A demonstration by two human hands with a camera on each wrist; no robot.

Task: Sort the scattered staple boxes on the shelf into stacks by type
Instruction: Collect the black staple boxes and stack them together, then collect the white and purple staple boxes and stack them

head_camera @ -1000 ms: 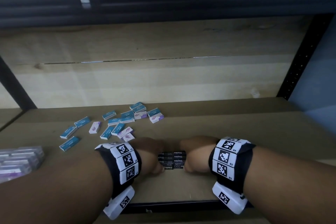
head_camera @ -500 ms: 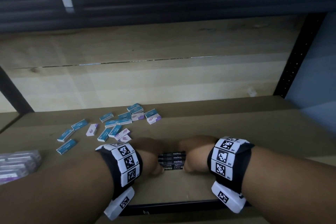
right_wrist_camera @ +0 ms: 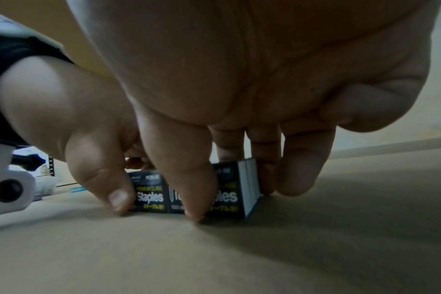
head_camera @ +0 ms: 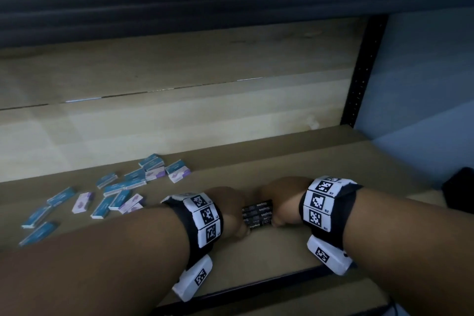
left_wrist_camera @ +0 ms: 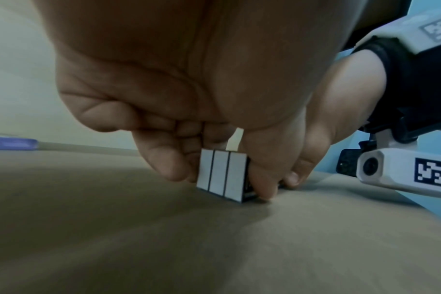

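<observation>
both hands stay clamped on the black staple boxes (head_camera: 257,214) near the shelf (head_camera: 295,161) front edge, unmoved over the last second; left hand (head_camera: 225,210) and right hand (head_camera: 280,202) pinch opposite ends, squaring the set. they stand on edge, "staples" printed, white ends showing. teal and purple boxes (head_camera: 120,187) lie unsorted toward the back left.

A brown shelf board (head_camera: 333,161) spans the view, pale wooden back panel (head_camera: 179,110) at twelve o'clock, blue wall (head_camera: 423,84) at two o'clock.
</observation>
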